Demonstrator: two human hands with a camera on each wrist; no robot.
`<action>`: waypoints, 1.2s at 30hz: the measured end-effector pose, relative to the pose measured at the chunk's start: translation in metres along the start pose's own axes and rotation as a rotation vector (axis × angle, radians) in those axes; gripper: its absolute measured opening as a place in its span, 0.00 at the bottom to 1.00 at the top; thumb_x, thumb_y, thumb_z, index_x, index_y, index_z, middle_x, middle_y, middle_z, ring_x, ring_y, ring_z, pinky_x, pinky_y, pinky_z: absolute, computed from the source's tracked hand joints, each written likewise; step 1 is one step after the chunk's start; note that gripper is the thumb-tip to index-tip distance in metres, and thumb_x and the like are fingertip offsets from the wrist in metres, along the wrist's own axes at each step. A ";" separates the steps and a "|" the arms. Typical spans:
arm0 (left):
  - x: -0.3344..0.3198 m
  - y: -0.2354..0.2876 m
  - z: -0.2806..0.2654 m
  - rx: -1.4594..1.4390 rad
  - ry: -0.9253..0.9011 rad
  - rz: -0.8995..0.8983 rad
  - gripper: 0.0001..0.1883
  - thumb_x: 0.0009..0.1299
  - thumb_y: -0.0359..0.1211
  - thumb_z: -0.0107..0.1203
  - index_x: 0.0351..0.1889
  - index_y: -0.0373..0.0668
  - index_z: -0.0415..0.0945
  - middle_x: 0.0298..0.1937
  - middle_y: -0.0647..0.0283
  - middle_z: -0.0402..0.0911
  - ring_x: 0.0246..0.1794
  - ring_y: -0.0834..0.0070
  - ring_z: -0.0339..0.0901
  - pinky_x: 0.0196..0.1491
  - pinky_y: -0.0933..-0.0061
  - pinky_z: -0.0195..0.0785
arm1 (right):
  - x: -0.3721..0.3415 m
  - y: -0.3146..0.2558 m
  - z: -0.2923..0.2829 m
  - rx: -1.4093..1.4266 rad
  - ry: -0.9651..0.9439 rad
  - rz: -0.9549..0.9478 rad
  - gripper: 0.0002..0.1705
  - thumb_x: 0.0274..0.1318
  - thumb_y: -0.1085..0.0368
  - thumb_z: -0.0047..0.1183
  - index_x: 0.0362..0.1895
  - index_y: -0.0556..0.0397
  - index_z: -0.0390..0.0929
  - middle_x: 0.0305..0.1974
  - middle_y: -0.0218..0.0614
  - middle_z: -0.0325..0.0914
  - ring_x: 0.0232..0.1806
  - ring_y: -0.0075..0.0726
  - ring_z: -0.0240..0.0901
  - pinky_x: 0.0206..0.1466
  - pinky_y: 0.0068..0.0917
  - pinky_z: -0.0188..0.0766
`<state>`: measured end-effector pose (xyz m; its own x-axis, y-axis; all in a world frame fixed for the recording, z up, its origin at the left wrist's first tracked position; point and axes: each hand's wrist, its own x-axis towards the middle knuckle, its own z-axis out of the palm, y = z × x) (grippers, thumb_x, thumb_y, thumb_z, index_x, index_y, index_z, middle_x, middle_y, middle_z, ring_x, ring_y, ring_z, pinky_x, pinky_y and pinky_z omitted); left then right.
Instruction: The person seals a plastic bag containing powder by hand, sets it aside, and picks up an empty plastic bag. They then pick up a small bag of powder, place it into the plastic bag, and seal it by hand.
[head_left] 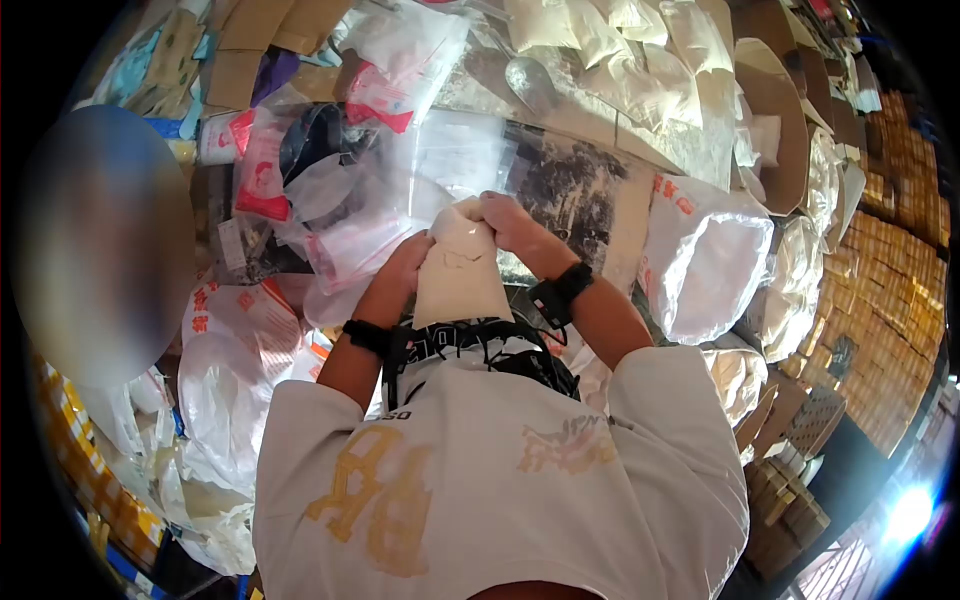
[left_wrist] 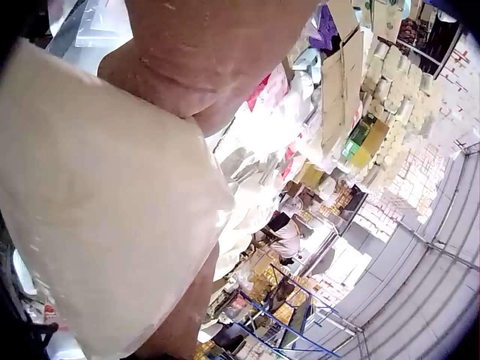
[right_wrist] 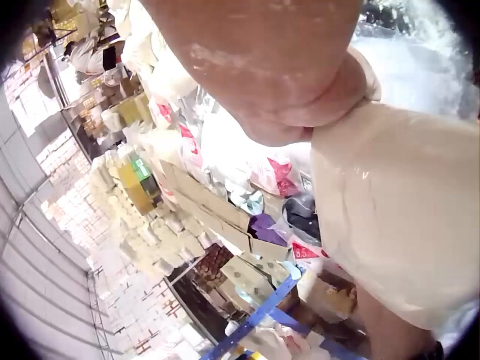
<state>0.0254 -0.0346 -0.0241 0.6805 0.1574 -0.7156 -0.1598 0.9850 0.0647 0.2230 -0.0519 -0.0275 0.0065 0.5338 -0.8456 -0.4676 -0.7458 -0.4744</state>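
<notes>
A clear plastic bag filled with cream-coloured powder stands upright close to the person's front. The left hand grips its upper left edge, and the right hand pinches its top right corner. In the left wrist view the full bag takes up the left side, with the left hand curled at its edge. From the right wrist, the right hand shows with its fingers closed at the bag's top corner. The fingertips are partly hidden behind the plastic.
Beyond the hands, a metal scoop lies on a powder-dusted surface beside several filled bags. To the right stands a plastic-lined sack. Pink-printed plastic bags lie at the left, near another person, who is blurred.
</notes>
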 end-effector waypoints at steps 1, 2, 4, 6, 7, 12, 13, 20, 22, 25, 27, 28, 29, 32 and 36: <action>0.003 -0.001 -0.001 -0.019 0.007 -0.024 0.14 0.76 0.33 0.47 0.54 0.34 0.74 0.47 0.51 0.82 0.41 0.64 0.85 0.42 0.60 0.84 | -0.002 0.000 0.003 -0.027 0.109 0.000 0.11 0.65 0.65 0.49 0.30 0.51 0.81 0.29 0.34 0.78 0.34 0.32 0.75 0.33 0.33 0.73; 0.007 -0.002 -0.003 -0.037 0.014 -0.047 0.14 0.76 0.33 0.47 0.54 0.34 0.74 0.47 0.51 0.83 0.41 0.64 0.85 0.42 0.60 0.84 | 0.005 0.006 0.000 -0.117 0.128 -0.053 0.12 0.65 0.64 0.49 0.30 0.52 0.80 0.30 0.34 0.78 0.34 0.33 0.75 0.33 0.34 0.73; 0.015 -0.005 -0.013 -0.035 0.020 -0.066 0.14 0.76 0.34 0.48 0.53 0.34 0.74 0.47 0.51 0.83 0.40 0.65 0.85 0.42 0.59 0.84 | 0.012 0.017 -0.003 -0.296 0.164 -0.152 0.13 0.66 0.62 0.48 0.29 0.52 0.79 0.32 0.35 0.78 0.34 0.33 0.76 0.32 0.36 0.74; 0.018 -0.006 -0.019 -0.002 0.028 -0.054 0.14 0.76 0.33 0.48 0.53 0.34 0.74 0.47 0.52 0.82 0.40 0.65 0.85 0.42 0.59 0.84 | -0.003 0.007 -0.008 -0.572 0.119 -0.162 0.10 0.67 0.62 0.49 0.35 0.51 0.80 0.35 0.36 0.79 0.35 0.33 0.76 0.34 0.36 0.75; 0.012 -0.007 -0.012 0.008 0.038 -0.046 0.14 0.75 0.33 0.48 0.53 0.34 0.74 0.46 0.52 0.82 0.40 0.65 0.85 0.42 0.59 0.83 | -0.014 0.001 -0.010 -0.709 0.090 -0.164 0.10 0.67 0.61 0.49 0.38 0.51 0.80 0.37 0.36 0.79 0.35 0.32 0.76 0.35 0.36 0.76; 0.003 0.003 -0.003 0.131 0.101 0.006 0.15 0.76 0.34 0.49 0.56 0.37 0.74 0.50 0.53 0.81 0.46 0.65 0.84 0.47 0.59 0.82 | 0.028 0.049 -0.036 -0.094 -0.333 -0.275 0.11 0.65 0.65 0.50 0.46 0.53 0.81 0.39 0.37 0.80 0.37 0.32 0.77 0.39 0.35 0.77; 0.009 -0.002 -0.008 0.116 0.104 0.001 0.14 0.75 0.32 0.49 0.54 0.36 0.74 0.50 0.53 0.81 0.45 0.65 0.84 0.46 0.59 0.82 | 0.036 0.054 -0.040 -0.124 -0.300 -0.260 0.11 0.64 0.65 0.50 0.45 0.54 0.81 0.39 0.37 0.80 0.37 0.32 0.77 0.39 0.35 0.77; 0.019 -0.020 -0.014 0.321 0.184 0.077 0.16 0.73 0.25 0.47 0.58 0.35 0.69 0.53 0.49 0.77 0.47 0.62 0.82 0.46 0.57 0.82 | 0.047 0.043 -0.048 -0.152 -0.103 -0.088 0.08 0.61 0.67 0.50 0.37 0.55 0.81 0.32 0.36 0.77 0.32 0.34 0.74 0.35 0.35 0.75; 0.014 -0.017 -0.001 0.270 0.300 0.009 0.17 0.73 0.23 0.46 0.60 0.35 0.67 0.53 0.49 0.77 0.47 0.61 0.81 0.46 0.57 0.81 | 0.027 0.032 -0.034 -0.107 0.081 -0.014 0.08 0.59 0.68 0.50 0.35 0.54 0.82 0.29 0.35 0.76 0.29 0.34 0.73 0.34 0.36 0.73; 0.024 -0.020 -0.014 0.338 0.311 0.005 0.18 0.72 0.22 0.45 0.60 0.34 0.66 0.52 0.48 0.77 0.47 0.60 0.81 0.47 0.57 0.81 | 0.022 0.034 -0.023 -0.156 0.267 -0.007 0.07 0.56 0.70 0.50 0.33 0.53 0.82 0.25 0.34 0.74 0.26 0.34 0.70 0.32 0.37 0.71; 0.025 -0.020 -0.014 0.376 0.317 0.009 0.18 0.71 0.21 0.44 0.60 0.34 0.66 0.52 0.48 0.77 0.47 0.60 0.81 0.47 0.57 0.81 | 0.020 0.038 -0.028 -0.220 0.219 -0.031 0.07 0.57 0.69 0.51 0.34 0.53 0.82 0.25 0.34 0.74 0.27 0.33 0.69 0.33 0.37 0.71; 0.025 -0.021 -0.012 0.389 0.322 0.012 0.18 0.71 0.21 0.44 0.59 0.34 0.66 0.51 0.48 0.77 0.47 0.60 0.81 0.46 0.57 0.81 | 0.019 0.038 -0.032 -0.253 0.194 -0.047 0.07 0.57 0.68 0.51 0.35 0.53 0.82 0.25 0.34 0.74 0.27 0.32 0.69 0.34 0.37 0.71; 0.024 -0.021 -0.010 0.402 0.327 0.018 0.18 0.71 0.21 0.45 0.59 0.34 0.66 0.51 0.47 0.77 0.47 0.59 0.81 0.46 0.57 0.81 | 0.016 0.036 -0.038 -0.174 0.081 -0.032 0.07 0.55 0.68 0.52 0.35 0.53 0.83 0.25 0.35 0.75 0.28 0.34 0.70 0.34 0.38 0.71; 0.023 -0.016 -0.013 0.401 0.292 -0.006 0.19 0.70 0.20 0.46 0.60 0.35 0.65 0.51 0.48 0.77 0.46 0.59 0.81 0.45 0.56 0.82 | 0.007 0.033 -0.051 -0.353 -0.183 -0.269 0.08 0.48 0.70 0.56 0.35 0.51 0.83 0.27 0.39 0.78 0.32 0.41 0.75 0.37 0.39 0.73; 0.027 -0.012 -0.014 0.446 0.266 -0.086 0.23 0.71 0.23 0.52 0.63 0.38 0.61 0.54 0.51 0.75 0.51 0.60 0.81 0.49 0.56 0.81 | 0.015 0.029 -0.059 -1.444 -0.195 -0.749 0.10 0.47 0.78 0.53 0.33 0.52 0.82 0.33 0.42 0.80 0.34 0.36 0.75 0.37 0.32 0.72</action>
<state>0.0358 -0.0430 -0.0541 0.4631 0.1085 -0.8796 0.2480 0.9370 0.2462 0.2613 -0.0892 -0.0687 -0.3197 0.8820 -0.3463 0.7540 0.0154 -0.6567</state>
